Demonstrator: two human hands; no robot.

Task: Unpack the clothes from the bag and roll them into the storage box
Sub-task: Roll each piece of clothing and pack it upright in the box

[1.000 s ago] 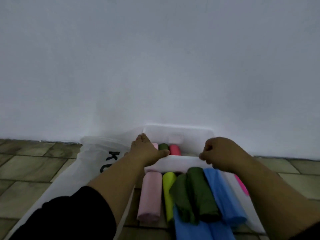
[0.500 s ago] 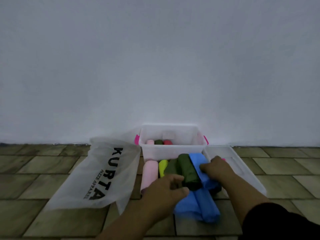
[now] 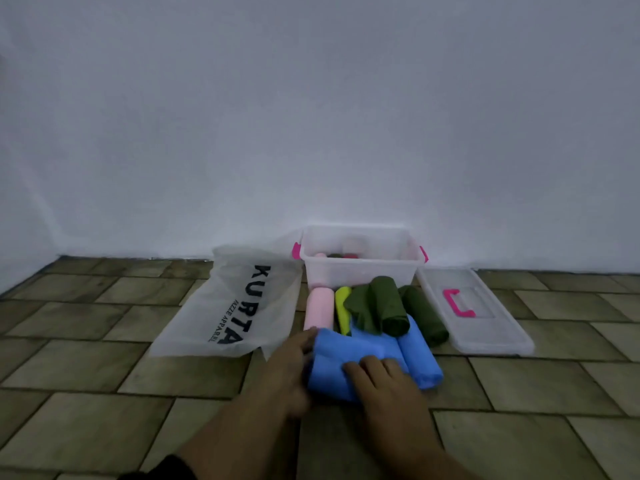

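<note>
A clear storage box (image 3: 360,273) with pink latches stands against the wall, holding three small rolls in pink, green and red. In front of it on the floor lie a pale pink roll (image 3: 318,308), a yellow-green roll (image 3: 342,306), two dark green rolls (image 3: 388,306) and a blue roll (image 3: 420,358). A blue garment (image 3: 341,358) lies nearest me. My left hand (image 3: 291,372) grips its left edge. My right hand (image 3: 381,382) presses flat on top of it. The white bag (image 3: 235,303) printed KURTA lies flat to the left.
The box's clear lid (image 3: 498,327) with a pink handle lies on the floor right of the box. A white wall rises just behind the box. Brown floor tiles spread left, right and toward me.
My hands left the box rim, came back over the green and blue rolls, and now rest on the blue garment. The view pulled back from the box.
</note>
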